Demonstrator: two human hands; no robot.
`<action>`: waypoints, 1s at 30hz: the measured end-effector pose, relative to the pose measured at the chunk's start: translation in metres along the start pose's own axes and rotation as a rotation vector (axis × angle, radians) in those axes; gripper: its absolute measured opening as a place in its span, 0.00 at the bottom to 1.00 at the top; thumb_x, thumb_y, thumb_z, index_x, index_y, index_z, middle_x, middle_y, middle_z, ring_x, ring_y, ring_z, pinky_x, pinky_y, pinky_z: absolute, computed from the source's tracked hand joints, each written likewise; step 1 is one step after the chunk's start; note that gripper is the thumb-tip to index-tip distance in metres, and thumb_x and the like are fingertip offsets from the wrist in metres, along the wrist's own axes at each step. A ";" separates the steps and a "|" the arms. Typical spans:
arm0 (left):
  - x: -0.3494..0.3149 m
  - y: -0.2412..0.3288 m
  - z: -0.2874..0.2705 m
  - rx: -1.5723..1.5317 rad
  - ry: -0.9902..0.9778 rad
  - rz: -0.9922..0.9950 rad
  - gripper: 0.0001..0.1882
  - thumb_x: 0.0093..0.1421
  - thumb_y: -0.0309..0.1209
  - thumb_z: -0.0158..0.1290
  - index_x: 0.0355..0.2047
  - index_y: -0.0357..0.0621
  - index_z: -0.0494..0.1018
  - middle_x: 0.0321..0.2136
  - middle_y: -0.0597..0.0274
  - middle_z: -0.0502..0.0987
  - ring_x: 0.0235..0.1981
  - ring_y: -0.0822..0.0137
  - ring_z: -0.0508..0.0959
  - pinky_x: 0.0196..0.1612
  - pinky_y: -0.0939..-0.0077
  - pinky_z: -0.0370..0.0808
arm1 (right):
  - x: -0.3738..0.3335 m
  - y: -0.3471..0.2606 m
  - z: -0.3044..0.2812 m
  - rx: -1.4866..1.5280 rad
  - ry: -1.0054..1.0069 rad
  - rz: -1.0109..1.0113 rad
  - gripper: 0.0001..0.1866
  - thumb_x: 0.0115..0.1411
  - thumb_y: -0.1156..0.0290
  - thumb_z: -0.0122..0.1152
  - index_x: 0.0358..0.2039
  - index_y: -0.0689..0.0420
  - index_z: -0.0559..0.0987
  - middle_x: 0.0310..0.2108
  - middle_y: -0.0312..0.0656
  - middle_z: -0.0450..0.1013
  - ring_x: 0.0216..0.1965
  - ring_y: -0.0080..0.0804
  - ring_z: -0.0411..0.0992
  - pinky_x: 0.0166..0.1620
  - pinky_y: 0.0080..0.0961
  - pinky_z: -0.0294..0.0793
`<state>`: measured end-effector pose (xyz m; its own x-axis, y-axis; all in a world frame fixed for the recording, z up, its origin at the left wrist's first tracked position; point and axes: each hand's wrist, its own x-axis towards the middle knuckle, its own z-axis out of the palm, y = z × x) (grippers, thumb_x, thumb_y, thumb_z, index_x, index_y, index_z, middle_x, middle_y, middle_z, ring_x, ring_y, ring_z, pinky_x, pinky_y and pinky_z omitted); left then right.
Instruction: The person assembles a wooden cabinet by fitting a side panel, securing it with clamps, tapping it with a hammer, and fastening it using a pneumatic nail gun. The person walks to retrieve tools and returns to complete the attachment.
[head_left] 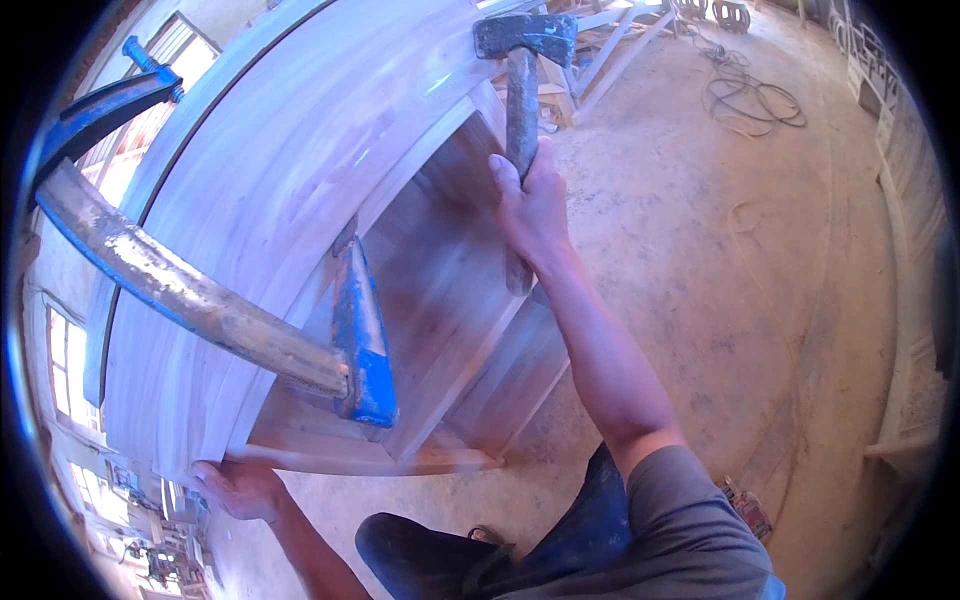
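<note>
My right hand (535, 200) is wrapped round the worn handle of a hammer (521, 90), whose heavy dark head is raised above the far side of a pale wooden cabinet (260, 170). Down at the near left, my left hand (240, 490) grips the cabinet's bottom corner; some of its fingers are hidden behind the wood. A large blue clamp (190, 285) with a worn metal bar reaches across the cabinet. One of its blue jaws (366, 340) bears on the frame beside the open compartments, and its screw end sticks up at the far left.
Beyond the cabinet stand pale wooden frames (620, 50). A coiled cable (755, 105) lies on the dusty concrete floor (700, 270). Wooden panels (900, 300) line the right side, and a small reddish object (748, 508) rests near my right side. Windows (68, 365) are at left.
</note>
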<state>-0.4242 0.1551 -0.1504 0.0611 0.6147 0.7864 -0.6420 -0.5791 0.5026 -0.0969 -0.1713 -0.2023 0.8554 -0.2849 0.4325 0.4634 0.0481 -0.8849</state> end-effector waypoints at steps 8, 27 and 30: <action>0.001 -0.022 -0.064 1.448 -0.051 0.797 0.07 0.63 0.33 0.55 0.34 0.42 0.75 0.32 0.55 0.73 0.36 0.56 0.75 0.39 0.58 0.72 | -0.118 0.029 -0.013 0.392 0.118 0.340 0.11 0.64 0.72 0.60 0.44 0.61 0.70 0.24 0.36 0.69 0.19 0.24 0.69 0.23 0.22 0.69; 0.157 0.054 0.041 0.036 -0.676 0.295 0.27 0.70 0.39 0.31 0.42 0.27 0.75 0.40 0.41 0.80 0.39 0.61 0.78 0.48 0.69 0.72 | -0.286 -0.012 0.024 0.012 -0.644 -0.282 0.19 0.61 0.70 0.64 0.49 0.66 0.73 0.36 0.47 0.75 0.34 0.40 0.76 0.42 0.31 0.74; 0.154 0.039 0.049 -0.213 -0.687 0.385 0.22 0.69 0.38 0.33 0.29 0.36 0.70 0.32 0.47 0.78 0.32 0.65 0.74 0.41 0.71 0.71 | -0.277 -0.060 0.056 0.015 -0.618 -0.461 0.17 0.59 0.71 0.64 0.46 0.65 0.75 0.37 0.51 0.75 0.34 0.51 0.76 0.40 0.37 0.76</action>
<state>-0.4021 0.2006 0.0081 0.2177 -0.1124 0.9695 -0.8408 -0.5261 0.1278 -0.3484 -0.0421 -0.2595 0.5467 0.3069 0.7790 0.8037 0.0685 -0.5910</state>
